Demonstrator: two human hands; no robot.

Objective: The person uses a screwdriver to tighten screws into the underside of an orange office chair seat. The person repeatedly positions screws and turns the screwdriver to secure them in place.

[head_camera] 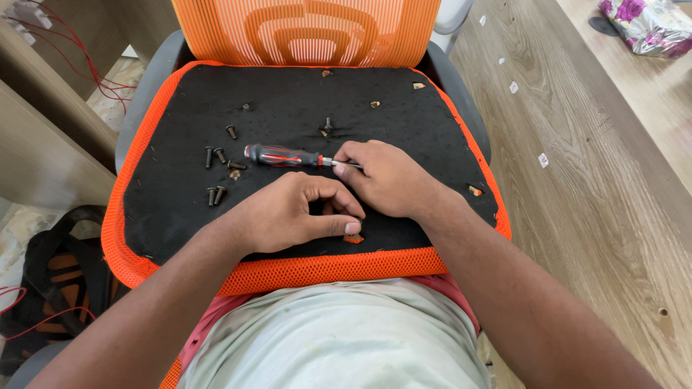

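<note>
An orange mesh chair seat (288,270) with a black fabric underside lies flat in front of me. A red and black screwdriver (281,155) rests on the black surface. My right hand (386,176) touches its metal shaft with the fingertips and lies over it. My left hand (292,212) sits curled on the fabric just below, thumb against forefinger; I cannot tell if it pinches anything. Several dark screws (218,155) lie scattered to the left of the screwdriver, and one screw (328,124) stands near the middle.
The orange mesh chair back (306,32) rises behind the seat. A wooden floor (591,180) lies to the right, with a flowered bundle (645,25) at top right. Red wires (79,57) and wooden panels are on the left, a black and orange part (58,274) below.
</note>
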